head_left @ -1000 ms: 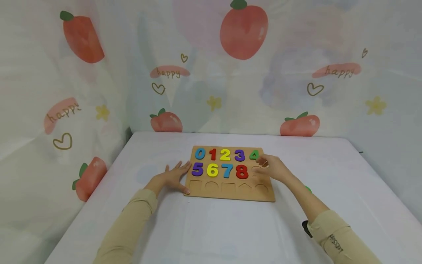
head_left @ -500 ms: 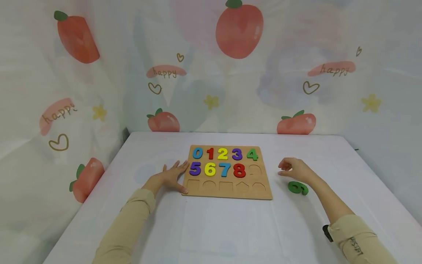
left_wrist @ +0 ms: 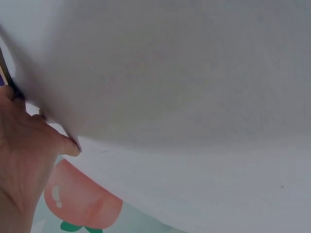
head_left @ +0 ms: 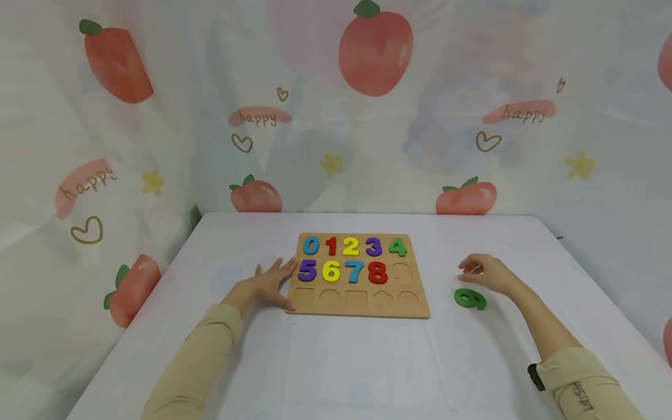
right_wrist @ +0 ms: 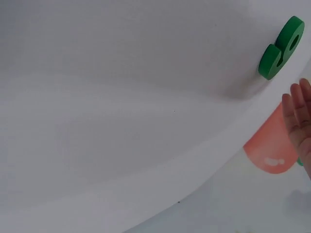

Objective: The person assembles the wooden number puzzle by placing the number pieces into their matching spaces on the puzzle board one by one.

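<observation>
A wooden number puzzle board point(head_left: 343, 286) lies flat on the white table. Numerals 0 to 8 sit on its upper two rows, among them the red 8 point(head_left: 377, 272) and green 4 point(head_left: 398, 247). My left hand point(head_left: 270, 286) rests at the board's left edge, fingers spread and thumb by the near corner. To the right of the board, a green number 9 point(head_left: 475, 300) lies on the table. My right hand point(head_left: 488, 273) hovers just beyond it, fingers loosely bent and holding nothing. In the right wrist view, the fingers point(right_wrist: 296, 109) appear apart from the green 9.
The white table point(head_left: 357, 367) stretches around the board. A cloth backdrop point(head_left: 315, 70) printed with fruit stands behind and to both sides. Beside the 8, the board has a bare recess point(head_left: 403, 270), and a bottom row of shallow outlined shapes runs below.
My right hand has moved right from the board's right side to above the table near the green 9, uncovering it. My left hand stays at the board's edge. The head view has shifted slightly.
</observation>
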`<state>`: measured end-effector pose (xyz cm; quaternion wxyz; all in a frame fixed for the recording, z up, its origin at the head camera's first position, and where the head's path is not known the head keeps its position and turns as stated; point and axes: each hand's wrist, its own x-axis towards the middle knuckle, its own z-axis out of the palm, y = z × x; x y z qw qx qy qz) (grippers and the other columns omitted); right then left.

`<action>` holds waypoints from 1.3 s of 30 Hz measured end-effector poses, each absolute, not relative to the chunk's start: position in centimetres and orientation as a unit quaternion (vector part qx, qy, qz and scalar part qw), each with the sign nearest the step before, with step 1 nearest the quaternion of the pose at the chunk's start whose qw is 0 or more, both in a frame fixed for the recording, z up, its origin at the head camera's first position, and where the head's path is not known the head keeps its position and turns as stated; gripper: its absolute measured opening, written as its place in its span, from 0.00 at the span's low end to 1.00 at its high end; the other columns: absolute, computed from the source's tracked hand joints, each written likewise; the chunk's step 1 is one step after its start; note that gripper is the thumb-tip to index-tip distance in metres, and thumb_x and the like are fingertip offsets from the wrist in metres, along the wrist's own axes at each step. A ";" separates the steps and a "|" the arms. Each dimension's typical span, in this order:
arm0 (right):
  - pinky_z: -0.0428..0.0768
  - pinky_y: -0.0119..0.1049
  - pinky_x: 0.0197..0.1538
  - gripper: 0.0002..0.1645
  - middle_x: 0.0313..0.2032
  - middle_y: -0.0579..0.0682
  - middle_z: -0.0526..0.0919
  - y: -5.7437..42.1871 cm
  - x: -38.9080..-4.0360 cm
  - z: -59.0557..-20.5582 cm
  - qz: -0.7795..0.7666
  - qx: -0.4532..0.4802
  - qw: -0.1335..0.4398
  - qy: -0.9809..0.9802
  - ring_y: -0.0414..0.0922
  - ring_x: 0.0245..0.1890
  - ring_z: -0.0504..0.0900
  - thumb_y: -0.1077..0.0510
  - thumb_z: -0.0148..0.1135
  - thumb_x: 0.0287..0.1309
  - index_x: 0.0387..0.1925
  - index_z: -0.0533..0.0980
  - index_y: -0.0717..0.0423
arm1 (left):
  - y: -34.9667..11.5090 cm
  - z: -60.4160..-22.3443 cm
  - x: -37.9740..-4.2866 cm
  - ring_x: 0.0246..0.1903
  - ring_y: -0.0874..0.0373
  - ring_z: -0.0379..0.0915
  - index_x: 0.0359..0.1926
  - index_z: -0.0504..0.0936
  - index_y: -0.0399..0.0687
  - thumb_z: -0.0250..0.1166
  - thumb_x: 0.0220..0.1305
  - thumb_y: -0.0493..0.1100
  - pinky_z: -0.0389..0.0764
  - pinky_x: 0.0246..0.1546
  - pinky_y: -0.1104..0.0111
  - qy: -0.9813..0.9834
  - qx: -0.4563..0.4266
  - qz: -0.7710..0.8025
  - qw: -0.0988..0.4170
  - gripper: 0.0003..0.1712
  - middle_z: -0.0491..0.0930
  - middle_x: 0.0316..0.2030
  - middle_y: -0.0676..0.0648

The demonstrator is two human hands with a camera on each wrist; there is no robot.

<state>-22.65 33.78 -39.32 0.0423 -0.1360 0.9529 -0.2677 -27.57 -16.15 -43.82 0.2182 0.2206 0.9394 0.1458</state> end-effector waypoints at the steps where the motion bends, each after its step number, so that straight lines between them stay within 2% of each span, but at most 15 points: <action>1: 0.77 0.33 0.38 0.17 0.32 0.53 0.78 34.0 -22.6 -39.4 -0.268 -0.135 0.046 0.953 0.47 0.36 0.77 0.58 0.65 0.55 0.39 0.76 0.70 | -16.2 -43.8 -27.6 0.73 0.42 0.23 0.75 0.40 0.47 0.71 0.45 0.65 0.28 0.62 0.32 0.939 0.221 0.147 0.217 0.67 0.35 0.75 0.47; 4: 0.76 0.30 0.37 0.18 0.32 0.53 0.79 34.6 -22.5 -39.5 -0.270 -0.133 0.069 0.951 0.47 0.36 0.77 0.57 0.65 0.56 0.40 0.76 0.70 | -16.2 -43.7 -27.5 0.73 0.42 0.23 0.75 0.40 0.47 0.72 0.45 0.64 0.27 0.62 0.32 0.939 0.221 0.149 0.215 0.67 0.35 0.75 0.46; 10: 0.75 0.32 0.36 0.17 0.33 0.53 0.80 36.0 -21.9 -39.8 -0.269 -0.128 0.125 0.947 0.45 0.36 0.75 0.58 0.64 0.56 0.39 0.76 0.70 | -15.9 -43.8 -27.5 0.73 0.42 0.23 0.75 0.39 0.47 0.71 0.45 0.65 0.27 0.62 0.32 0.939 0.224 0.149 0.217 0.68 0.35 0.75 0.46; 19: 0.74 0.32 0.39 0.20 0.35 0.52 0.79 36.7 -21.6 -41.3 -0.279 -0.123 0.163 0.938 0.42 0.36 0.71 0.56 0.70 0.49 0.37 0.75 0.68 | -15.7 -44.7 -27.6 0.74 0.44 0.23 0.75 0.39 0.48 0.72 0.43 0.66 0.26 0.62 0.32 0.937 0.226 0.149 0.219 0.69 0.35 0.75 0.48; 26: 0.73 0.38 0.41 0.22 0.34 0.52 0.76 35.6 -22.3 -41.0 -0.265 -0.132 0.159 0.942 0.45 0.37 0.70 0.56 0.72 0.48 0.37 0.72 0.66 | -16.3 -44.1 -27.7 0.73 0.42 0.24 0.74 0.40 0.46 0.72 0.44 0.64 0.27 0.62 0.31 0.941 0.222 0.149 0.208 0.68 0.36 0.75 0.46; 39: 0.66 0.32 0.35 0.18 0.29 0.48 0.69 35.5 -22.9 -41.1 -0.256 -0.141 0.185 0.938 0.42 0.33 0.66 0.58 0.70 0.49 0.34 0.71 0.64 | -16.1 -43.8 -27.5 0.74 0.44 0.23 0.74 0.40 0.47 0.71 0.45 0.64 0.27 0.63 0.32 0.940 0.215 0.148 0.219 0.67 0.36 0.75 0.46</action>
